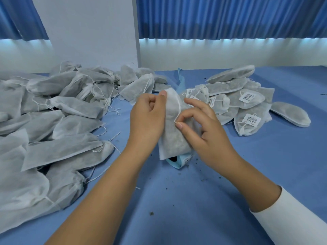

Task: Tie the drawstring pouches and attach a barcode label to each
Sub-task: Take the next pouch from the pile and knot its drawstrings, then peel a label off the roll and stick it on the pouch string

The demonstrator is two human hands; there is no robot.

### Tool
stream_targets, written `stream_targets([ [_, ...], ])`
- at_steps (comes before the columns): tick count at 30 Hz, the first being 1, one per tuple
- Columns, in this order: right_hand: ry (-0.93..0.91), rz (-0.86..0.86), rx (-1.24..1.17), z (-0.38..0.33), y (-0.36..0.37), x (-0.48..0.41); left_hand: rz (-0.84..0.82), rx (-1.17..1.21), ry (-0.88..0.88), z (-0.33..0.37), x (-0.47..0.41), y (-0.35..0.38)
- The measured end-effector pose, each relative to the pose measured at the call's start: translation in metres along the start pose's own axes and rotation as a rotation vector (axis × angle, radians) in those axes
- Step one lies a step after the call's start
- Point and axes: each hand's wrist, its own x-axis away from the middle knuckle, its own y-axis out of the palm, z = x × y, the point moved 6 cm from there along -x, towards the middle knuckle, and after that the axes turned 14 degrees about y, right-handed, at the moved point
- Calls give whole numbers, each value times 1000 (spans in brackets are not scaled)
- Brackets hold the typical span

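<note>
Your left hand (146, 119) grips the pouch (174, 138) top, fingers curled; right hand (205, 131) pinches its drawstring (179, 110). Underneath, the blue roll (177, 162) is mostly hidden, print unreadable.

A wide table (185, 214) with a smooth mid-blue top fills the lower half of the view and runs back to a plain white wall (230, 54). Above the wall hang pleated blue curtains (230, 16), one at the far left, a wider one across the right. A band of pale light (230, 40) glows along their lower hems, possibly daylight from a window behind. Between the curtains stands a flat white pillar (88, 32), its right edge in grey shadow.
</note>
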Motion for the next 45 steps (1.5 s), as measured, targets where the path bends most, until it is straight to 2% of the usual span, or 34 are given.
stream_targets([
  [4, 40, 104, -54, 5, -13, -6, -140, 200, -166, -2, 4, 12],
  [8, 36, 167, -103, 6, -24, -9, -306, 198, -206, 2, 11, 20],
  [14, -69, 200, 22, -2, -21, -3, -264, 36, -68, 4, 12, 18],
  [16, -105, 193, 105, -5, -18, -2, -257, 29, -66, 5, 12, 17],
  [20, -64, 156, 137, -1, -15, -3, -237, 142, -145, 1, 11, 17],
  [23, -39, 128, 92, 2, -16, -5, -311, 215, -207, -2, 13, 20],
  [26, 58, 7, -150, 8, -16, -8, -375, 262, -259, -8, 14, 22],
  [29, 251, -66, -415, 22, -21, -15, -287, 305, -316, -15, 11, 17],
  [31, 410, -159, -393, 35, -22, -18, -210, 257, -321, -20, 8, 12],
  [33, 550, -356, -324, 45, -14, -13, -134, 215, -327, -26, 6, 6],
  [36, 616, -551, -242, 50, -1, -4, -77, 129, -316, -33, 2, 2],
  [40, 562, -455, -148, 51, 6, -7, -39, 131, -283, -32, 0, 0],
  [45, 538, -286, -201, 48, 12, -8, -60, -1, -83, -23, 1, 4],
])
